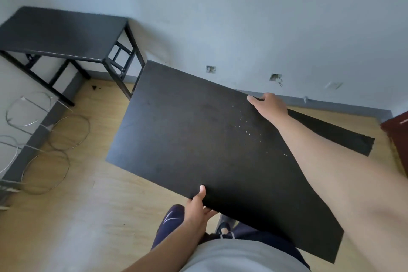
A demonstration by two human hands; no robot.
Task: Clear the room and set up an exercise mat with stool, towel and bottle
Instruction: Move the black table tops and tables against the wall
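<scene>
I'm on the head view now. Both hands have the black panel [198, 139], held up off the wooden floor [88, 216] and tilted, in front of me. My left hand [196, 210] pinches the near edge, thumb on top and fingers [209, 212] underneath. My right hand [270, 105] grips the far edge, thumb flat on the top face. Behind the panel, a second black sheet [331, 130] lies flat on the floor by the wall [242, 17]. A black worktop [59, 33] stands in the left corner, with wire loops [55, 150] on the floor near it.
</scene>
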